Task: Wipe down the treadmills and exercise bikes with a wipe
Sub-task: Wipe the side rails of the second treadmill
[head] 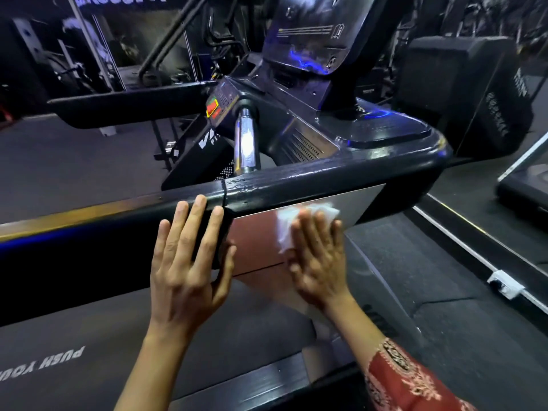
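Treadmill (pixel 326 179) side arm, seen from beside the belt (pixel 59 360). Step in hand, as I read it: wiping the shiny metal panel (pixel 255 241) that hangs just under the black handrail (pixel 370 170). The right hand (pixel 318 262) lies flat, fingers straight and together, pressing the white wipe (pixel 286 229) against that panel. The wipe is pinned between palm and metal rather than pinched, and it shows past the fingertips and at the thumb side. The left hand (pixel 189 262) is also flat and holds nothing, its fingers spread and reaching up onto the rail's lower edge, its palm against the dark side cover, likely for bracing. Red patterned sleeve (pixel 406 378) on the right arm. The wipe is crumpled and roughly square, with no clear long axis. The handrail and panel run from lower left to upper right in the view, ending at a rounded corner beside the console (pixel 311 34), and the panel tapers toward that corner. Next move, by my judgement: slide the wipe along that same line toward the far end of the panel, keeping the palm flat so the cloth does not bunch or slip out, then go up over the rail top. The rail top looks glossy in patches, possibly wet. The chrome grip (pixel 245 143) and the console face look not yet reached, though I cannot tell for sure. Most of the task seems to remain.
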`<state>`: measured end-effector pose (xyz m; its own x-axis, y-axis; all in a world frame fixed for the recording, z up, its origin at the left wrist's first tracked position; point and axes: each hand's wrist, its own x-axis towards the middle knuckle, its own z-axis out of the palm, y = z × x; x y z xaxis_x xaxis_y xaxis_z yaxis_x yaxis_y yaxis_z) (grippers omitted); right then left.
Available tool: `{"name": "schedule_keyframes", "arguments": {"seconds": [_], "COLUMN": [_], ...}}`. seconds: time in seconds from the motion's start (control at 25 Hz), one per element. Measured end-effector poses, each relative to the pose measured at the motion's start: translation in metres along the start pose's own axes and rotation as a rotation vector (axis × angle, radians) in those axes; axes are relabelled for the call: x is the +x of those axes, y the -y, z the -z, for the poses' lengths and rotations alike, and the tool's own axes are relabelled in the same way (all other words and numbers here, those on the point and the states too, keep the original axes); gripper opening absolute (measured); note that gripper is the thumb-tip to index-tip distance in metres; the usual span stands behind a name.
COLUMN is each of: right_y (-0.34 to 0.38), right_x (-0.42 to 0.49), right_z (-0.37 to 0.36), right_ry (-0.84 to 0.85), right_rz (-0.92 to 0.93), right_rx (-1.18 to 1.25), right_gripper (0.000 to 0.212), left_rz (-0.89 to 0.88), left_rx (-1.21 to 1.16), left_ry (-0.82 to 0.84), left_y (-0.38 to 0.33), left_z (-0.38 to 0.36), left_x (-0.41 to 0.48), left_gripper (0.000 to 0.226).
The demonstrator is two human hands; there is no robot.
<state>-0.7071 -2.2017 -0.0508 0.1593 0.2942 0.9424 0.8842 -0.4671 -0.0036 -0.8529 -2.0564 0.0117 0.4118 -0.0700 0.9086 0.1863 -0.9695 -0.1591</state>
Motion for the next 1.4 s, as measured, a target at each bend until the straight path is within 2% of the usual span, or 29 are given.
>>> {"name": "schedule_keyframes", "arguments": {"seconds": [0.12,0.16,0.2,0.28,0.36,0.4,0.44,0.56,0.6,0.64,0.76,0.8,0.84,0.96,1.0,1.16,1.24,1.32,1.4], "right_y": [0.019,0.038,0.057,0.084,0.075,0.067,0.060,0.072,0.083,0.095,0.097,0.087,0.079,0.084,0.094,0.120,0.085,0.051,0.048], "right_x": [0.026,0.040,0.048,0.037,0.003,-0.008,-0.012,0.021,0.035,0.043,0.031,0.026,0.026,0.066,0.084,0.104,0.101,0.101,0.108], "right_z": [0.003,0.001,-0.004,-0.016,-0.022,-0.021,-0.018,-0.012,-0.013,-0.015,-0.018,-0.015,-0.010,-0.002,-0.003,-0.001,0.010,0.025,0.028], "right_ry": [-0.114,-0.123,-0.102,0.004,0.072,0.066,0.045,-0.050,-0.056,-0.036,0.047,0.050,0.050,-0.022,-0.022,0.144,0.183,0.152,0.145], "right_rz": [-0.403,-0.440,-0.379,-0.091,0.097,0.092,0.007,-0.414,-0.440,-0.373,0.022,0.061,0.016,-0.349,-0.356,0.003,-0.070,-0.267,-0.329], "right_rx": [0.112,0.156,0.166,0.095,-0.016,-0.049,-0.055,0.039,0.080,0.087,-0.042,-0.074,-0.085,-0.027,-0.027,-0.058,-0.116,-0.192,-0.227], "right_gripper": [0.060,0.061,0.060,0.058,0.058,0.057,0.057,0.058,0.058,0.058,0.057,0.057,0.057,0.054,0.053,0.048,0.058,0.063,0.054], "left_rz": [0.003,0.002,-0.001,-0.016,-0.023,-0.025,-0.026,-0.038,-0.038,-0.034,-0.028,-0.026,-0.023,-0.008,0.005,0.038,0.038,0.044,0.051], "left_rx": [-0.008,-0.011,-0.013,-0.015,-0.012,-0.010,-0.009,-0.017,-0.023,-0.030,-0.042,-0.045,-0.046,-0.053,-0.059,-0.064,-0.053,-0.064,-0.078], "left_ry": [-0.002,0.001,0.003,0.009,0.017,0.018,0.018,0.026,0.029,0.033,0.046,0.047,0.046,0.039,0.033,0.030,0.037,0.035,0.039], "left_y": [0.010,0.014,0.019,0.031,0.042,0.047,0.052,0.060,0.061,0.062,0.064,0.065,0.066,0.065,0.064,0.061,0.059,0.057,0.052], "left_z": [0.005,0.008,0.011,0.018,0.023,0.026,0.029,0.034,0.035,0.037,0.040,0.041,0.041,0.042,0.042,0.040,0.038,0.035,0.032], "left_x": [-0.007,-0.010,-0.013,-0.017,-0.021,-0.023,-0.025,-0.027,-0.027,-0.027,-0.026,-0.026,-0.025,-0.018,-0.015,-0.007,-0.004,0.003,0.009], "left_gripper": [0.050,0.049,0.049,0.049,0.050,0.050,0.050,0.050,0.050,0.051,0.050,0.050,0.050,0.047,0.046,0.045,0.044,0.043,0.043]}}
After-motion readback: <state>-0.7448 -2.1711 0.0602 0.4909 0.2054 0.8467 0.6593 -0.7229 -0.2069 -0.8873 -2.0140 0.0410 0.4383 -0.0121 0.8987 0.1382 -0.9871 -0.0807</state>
